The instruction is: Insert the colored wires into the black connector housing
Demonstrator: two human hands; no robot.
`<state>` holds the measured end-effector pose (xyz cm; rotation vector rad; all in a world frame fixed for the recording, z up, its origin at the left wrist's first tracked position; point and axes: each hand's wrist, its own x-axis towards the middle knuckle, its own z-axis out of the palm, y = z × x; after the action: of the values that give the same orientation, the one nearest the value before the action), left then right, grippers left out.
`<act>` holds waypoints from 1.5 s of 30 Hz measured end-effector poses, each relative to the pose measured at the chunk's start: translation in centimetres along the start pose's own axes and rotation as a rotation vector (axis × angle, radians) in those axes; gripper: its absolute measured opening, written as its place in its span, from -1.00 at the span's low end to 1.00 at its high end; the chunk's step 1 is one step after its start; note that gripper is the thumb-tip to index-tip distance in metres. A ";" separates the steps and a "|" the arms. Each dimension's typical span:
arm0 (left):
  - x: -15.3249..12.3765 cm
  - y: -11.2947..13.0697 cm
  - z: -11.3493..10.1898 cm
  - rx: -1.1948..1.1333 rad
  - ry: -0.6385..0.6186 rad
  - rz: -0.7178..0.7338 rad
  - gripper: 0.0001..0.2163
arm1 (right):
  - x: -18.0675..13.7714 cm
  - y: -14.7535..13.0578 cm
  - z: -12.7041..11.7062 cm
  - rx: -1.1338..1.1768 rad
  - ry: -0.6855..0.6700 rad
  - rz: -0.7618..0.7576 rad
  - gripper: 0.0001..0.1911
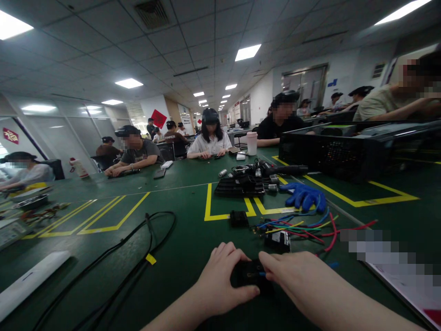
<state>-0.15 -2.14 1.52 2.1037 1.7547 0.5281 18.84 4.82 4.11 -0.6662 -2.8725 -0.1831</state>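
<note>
My left hand (222, 273) curls round the left side of a small black block (250, 276) on the green table, thumb at its near side. At the block's right, my right hand (292, 272) is closed in a pinch at a short blue wire (262, 274), whose end lies on the block. The fingers partly cover both, so the block's exact kind cannot be made out. Just beyond the hands lies a bundle of red, blue, green and yellow wires (303, 226) beside a black piece with a white label (279, 239). Another black block (239, 219) sits farther left.
Black cables (120, 243) loop across the left. A blue glove (305, 195), a black finned part (239, 186) and a black tool (285, 170) lie ahead. A large black metal case (320, 154) stands at right, above a blurred-out sheet (396, 271). Co-workers sit around the table.
</note>
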 end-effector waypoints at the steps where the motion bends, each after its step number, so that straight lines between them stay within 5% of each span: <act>1: 0.0 0.0 0.0 0.000 0.002 0.001 -0.64 | 0.0 0.1 0.0 -0.013 -0.006 -0.006 -0.79; 9: -0.1 -0.1 0.0 -0.020 0.011 0.005 -0.66 | -0.1 -0.1 -0.9 0.060 0.055 -0.067 -0.80; 21: -0.1 0.1 -0.1 -0.040 0.007 0.003 -0.66 | -0.3 0.4 -0.8 0.433 0.019 0.101 -0.81; 30: -0.1 0.2 -0.2 -0.033 0.008 -0.007 -0.66 | 0.2 0.4 -1.7 0.118 -0.133 0.023 -0.83; 37: 0.0 0.1 -0.1 -0.033 0.008 -0.002 -0.66 | 0.0 0.2 -1.2 0.159 0.098 -0.063 -0.81; 43: -0.1 0.0 -0.1 -0.055 0.003 -0.017 -0.67 | -0.6 5.1 -5.1 0.302 0.618 0.330 -0.82; 45: 0.0 0.0 -0.1 -0.057 0.004 -0.016 -0.67 | -0.5 5.5 -5.0 0.351 0.520 0.272 -0.82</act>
<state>-0.18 -2.19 1.64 2.0488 1.7367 0.5717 22.53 8.69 9.35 -0.7880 -2.2167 0.1624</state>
